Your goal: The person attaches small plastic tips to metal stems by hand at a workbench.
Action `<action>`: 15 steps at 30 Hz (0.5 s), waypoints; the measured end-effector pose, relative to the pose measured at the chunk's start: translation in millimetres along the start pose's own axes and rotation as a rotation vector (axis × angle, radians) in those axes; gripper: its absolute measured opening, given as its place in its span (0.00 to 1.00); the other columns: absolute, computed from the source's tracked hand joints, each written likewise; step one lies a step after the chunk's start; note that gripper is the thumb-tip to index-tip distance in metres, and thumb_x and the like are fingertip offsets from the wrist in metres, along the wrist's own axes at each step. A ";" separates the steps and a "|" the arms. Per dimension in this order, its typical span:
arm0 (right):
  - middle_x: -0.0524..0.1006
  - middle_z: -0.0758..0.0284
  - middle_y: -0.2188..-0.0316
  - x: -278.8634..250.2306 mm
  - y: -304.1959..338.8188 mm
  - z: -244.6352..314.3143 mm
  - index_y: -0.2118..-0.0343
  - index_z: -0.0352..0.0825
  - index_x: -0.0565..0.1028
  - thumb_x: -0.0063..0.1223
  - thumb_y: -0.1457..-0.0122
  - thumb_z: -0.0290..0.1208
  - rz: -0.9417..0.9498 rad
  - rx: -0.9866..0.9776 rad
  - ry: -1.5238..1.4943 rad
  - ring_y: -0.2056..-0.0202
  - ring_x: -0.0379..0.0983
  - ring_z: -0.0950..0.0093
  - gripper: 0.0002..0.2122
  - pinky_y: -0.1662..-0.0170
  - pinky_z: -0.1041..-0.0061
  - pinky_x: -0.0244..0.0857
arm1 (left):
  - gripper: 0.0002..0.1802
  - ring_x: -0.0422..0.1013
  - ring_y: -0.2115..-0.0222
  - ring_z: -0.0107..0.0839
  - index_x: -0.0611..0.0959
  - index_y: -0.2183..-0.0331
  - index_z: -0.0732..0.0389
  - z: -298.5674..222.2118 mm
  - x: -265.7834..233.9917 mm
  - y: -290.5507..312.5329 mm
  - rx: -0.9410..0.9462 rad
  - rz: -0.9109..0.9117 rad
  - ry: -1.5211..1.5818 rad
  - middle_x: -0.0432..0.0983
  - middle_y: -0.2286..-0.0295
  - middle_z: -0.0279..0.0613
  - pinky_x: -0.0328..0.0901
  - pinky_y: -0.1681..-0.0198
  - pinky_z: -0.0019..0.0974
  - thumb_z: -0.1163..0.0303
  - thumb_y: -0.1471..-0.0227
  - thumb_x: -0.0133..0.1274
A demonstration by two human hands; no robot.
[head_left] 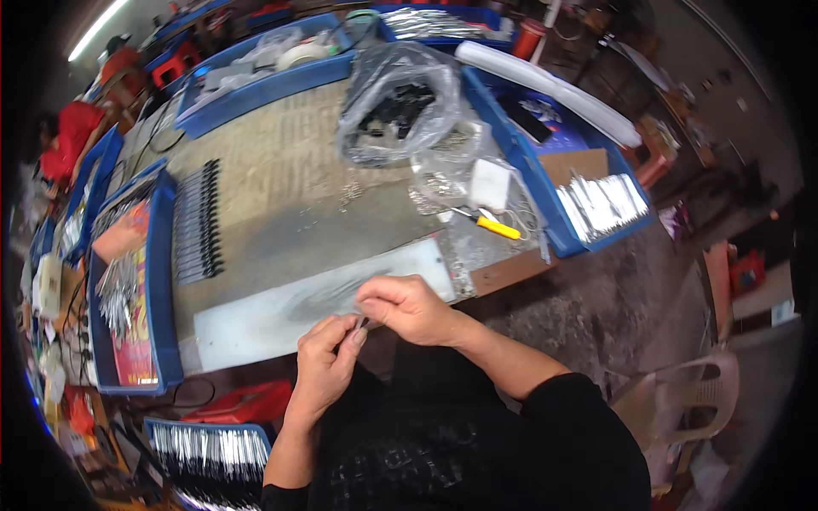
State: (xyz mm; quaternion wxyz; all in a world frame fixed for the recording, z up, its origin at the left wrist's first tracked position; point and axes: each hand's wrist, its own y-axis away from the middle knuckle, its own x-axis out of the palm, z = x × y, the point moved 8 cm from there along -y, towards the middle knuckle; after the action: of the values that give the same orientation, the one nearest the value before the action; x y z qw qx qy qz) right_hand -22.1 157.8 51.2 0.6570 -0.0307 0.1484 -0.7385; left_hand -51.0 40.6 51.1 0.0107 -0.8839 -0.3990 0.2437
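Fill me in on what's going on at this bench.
A person in a black top pinches a small dark piece in the left hand, with the right hand close against it; its shape is mostly hidden. Both hands are at the near edge of a long white rectangular board. Beyond, to the left, slender black-ended pieces lie in a neat row; to the right lies a yellow-handled tool, below an open grey plastic bag holding black pieces.
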 end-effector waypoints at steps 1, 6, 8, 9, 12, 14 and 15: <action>0.74 0.63 0.78 -0.2 1.2 0.7 0.70 0.29 0.71 0.48 0.45 0.26 0.026 0.029 -0.010 0.76 0.71 0.76 0.06 0.72 0.76 0.64 | 0.05 0.67 0.80 0.35 0.77 0.71 0.67 4.8 5.6 -0.5 -0.051 0.041 0.050 0.71 0.80 0.44 0.61 0.75 0.31 0.78 0.55 0.51; 0.75 0.61 0.68 -60.1 14.4 13.2 0.63 0.29 0.73 0.51 0.47 0.28 -0.185 0.014 0.235 0.64 0.72 0.74 0.10 0.61 0.76 0.65 | 0.05 0.68 0.77 0.26 0.78 0.72 0.69 26.8 -0.1 4.1 -0.165 0.038 0.148 0.74 0.77 0.41 0.62 0.72 0.26 0.78 0.56 0.52; 0.75 0.58 0.68 -112.7 22.8 23.9 0.63 0.30 0.72 0.51 0.48 0.27 -0.447 0.002 0.339 0.67 0.73 0.68 0.10 0.64 0.75 0.66 | 0.05 0.65 0.77 0.21 0.77 0.72 0.70 39.9 -12.0 10.6 -0.218 0.014 0.247 0.72 0.79 0.35 0.60 0.73 0.23 0.78 0.55 0.52; 0.75 0.59 0.68 -143.4 26.1 37.3 0.64 0.30 0.73 0.50 0.48 0.27 -0.533 -0.034 0.546 0.68 0.73 0.68 0.09 0.64 0.75 0.66 | 0.05 0.64 0.78 0.19 0.77 0.72 0.70 48.4 -20.0 15.4 -0.246 -0.013 0.270 0.70 0.79 0.33 0.60 0.73 0.22 0.78 0.54 0.52; 0.75 0.59 0.71 -228.4 45.5 44.7 0.68 0.31 0.74 0.49 0.49 0.27 -0.785 -0.033 0.804 0.70 0.72 0.64 0.07 0.65 0.72 0.65 | 0.06 0.61 0.78 0.17 0.76 0.71 0.69 61.8 -38.3 23.6 -0.272 -0.076 0.278 0.68 0.79 0.30 0.58 0.74 0.21 0.77 0.54 0.52; 0.75 0.57 0.72 -264.5 55.3 43.8 0.70 0.31 0.75 0.48 0.50 0.29 -0.733 0.123 1.087 0.69 0.72 0.61 0.08 0.65 0.68 0.64 | 0.06 0.60 0.78 0.17 0.76 0.71 0.68 64.1 -44.3 26.1 -0.286 -0.094 0.315 0.67 0.80 0.28 0.57 0.74 0.21 0.76 0.53 0.53; 0.75 0.56 0.73 -277.7 59.8 38.4 0.70 0.32 0.75 0.48 0.50 0.30 -0.672 0.251 1.208 0.69 0.72 0.59 0.08 0.65 0.66 0.64 | 0.06 0.60 0.78 0.16 0.76 0.71 0.68 62.9 -46.2 25.9 -0.274 -0.106 0.317 0.66 0.80 0.27 0.57 0.74 0.20 0.76 0.53 0.54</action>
State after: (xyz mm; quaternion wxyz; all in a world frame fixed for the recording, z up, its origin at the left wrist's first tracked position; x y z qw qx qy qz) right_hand 82.1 417.5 113.9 0.1942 0.4169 0.3834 -0.8009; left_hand -86.6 -21.0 9.7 -0.0341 -0.8821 -0.4677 0.0440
